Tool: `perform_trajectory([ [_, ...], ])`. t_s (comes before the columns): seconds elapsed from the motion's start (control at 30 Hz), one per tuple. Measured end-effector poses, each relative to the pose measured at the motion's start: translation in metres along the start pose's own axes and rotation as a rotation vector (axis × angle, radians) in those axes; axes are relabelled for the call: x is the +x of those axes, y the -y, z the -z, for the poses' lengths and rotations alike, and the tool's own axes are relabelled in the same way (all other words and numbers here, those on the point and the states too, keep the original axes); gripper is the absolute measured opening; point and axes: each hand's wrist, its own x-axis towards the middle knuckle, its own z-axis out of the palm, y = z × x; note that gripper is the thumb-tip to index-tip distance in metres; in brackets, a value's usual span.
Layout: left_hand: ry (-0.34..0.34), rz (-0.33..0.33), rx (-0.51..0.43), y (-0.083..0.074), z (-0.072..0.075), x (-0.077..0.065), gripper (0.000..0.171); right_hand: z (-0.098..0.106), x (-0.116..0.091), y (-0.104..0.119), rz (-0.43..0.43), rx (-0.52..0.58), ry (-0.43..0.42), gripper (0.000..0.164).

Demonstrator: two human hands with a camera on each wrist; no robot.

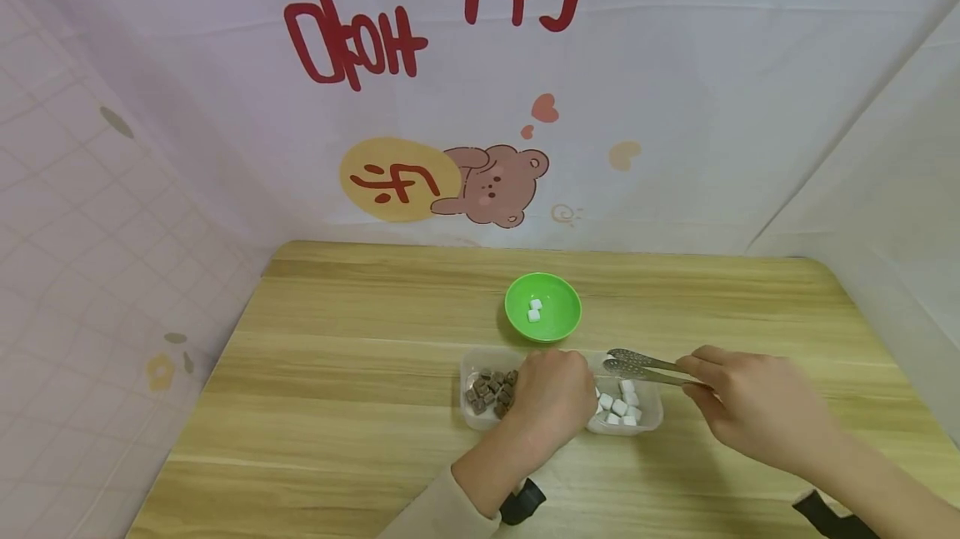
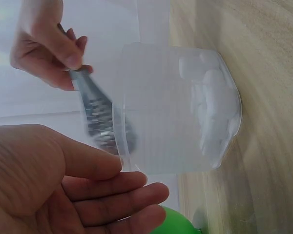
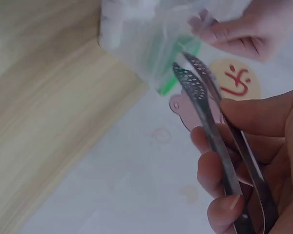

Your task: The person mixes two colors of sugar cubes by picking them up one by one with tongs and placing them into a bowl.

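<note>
Left hand [image 1: 558, 393] pinches a tub [image 2: 156, 112] of white cubes [image 1: 619, 407], apparently steadying it; right hand [image 1: 753, 401] grips tongs [image 1: 630, 368] pointing toward nine o'clock.

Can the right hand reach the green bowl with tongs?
Probably yes: the right hand holds the tongs near the bowl; the left hand seems off that path, though a container rim may need clearing.

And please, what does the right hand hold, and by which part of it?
The right hand holds metal tongs by their two arms, behind the textured tips. Something white shows between those tips.
</note>
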Motion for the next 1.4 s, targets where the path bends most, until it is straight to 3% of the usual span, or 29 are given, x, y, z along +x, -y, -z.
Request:
perform_trajectory([
  [0.1,-0.001,0.002,-0.011,0.001,0.000,0.000,0.045,0.007,0.003,-0.002,0.002,0.026,-0.061,0.061],
  [0.47,-0.018,-0.007,0.007,0.002,-0.002,0.001,0.044,0.009,0.023,-0.006,-0.058,0.038,-0.167,0.058],
  [0.67,-0.015,-0.003,0.012,0.003,-0.003,0.001,0.042,-0.006,0.040,-0.010,-0.118,0.102,-0.163,0.018],
  [1.03,0.004,-0.001,0.040,-0.001,-0.002,0.001,0.043,-0.041,0.047,-0.019,-0.183,0.157,-0.127,0.032],
  [1.4,-0.003,0.005,0.034,-0.001,-0.003,0.001,0.044,-0.029,0.035,-0.023,-0.188,0.146,-0.096,0.034],
])
